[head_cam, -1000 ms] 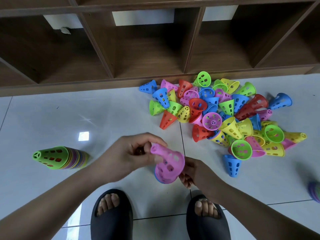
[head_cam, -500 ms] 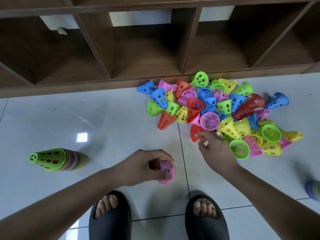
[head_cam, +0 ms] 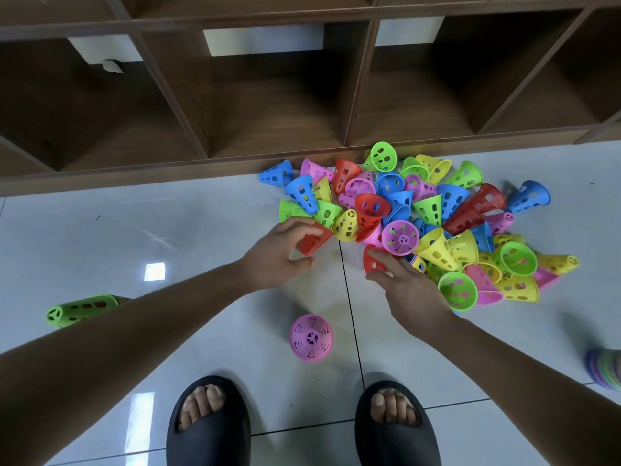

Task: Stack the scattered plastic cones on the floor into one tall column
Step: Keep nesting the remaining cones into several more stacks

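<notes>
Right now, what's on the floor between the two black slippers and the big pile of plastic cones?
In the head view, one pink perforated plastic cone stands alone there on white tile.

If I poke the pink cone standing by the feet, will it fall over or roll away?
The pink cone stands alone on its wide rim, so a soft poke would probably slide it on the glossy floor, not tip it. It looks thin, full of holes, likely very light. On its side, it would probably roll in a curve.

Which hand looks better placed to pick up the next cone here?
Left. The left hand already curls its fingers around a red cone at the pile's near edge. The right hand lies flat and open against another red cone, with no grip yet.
</notes>
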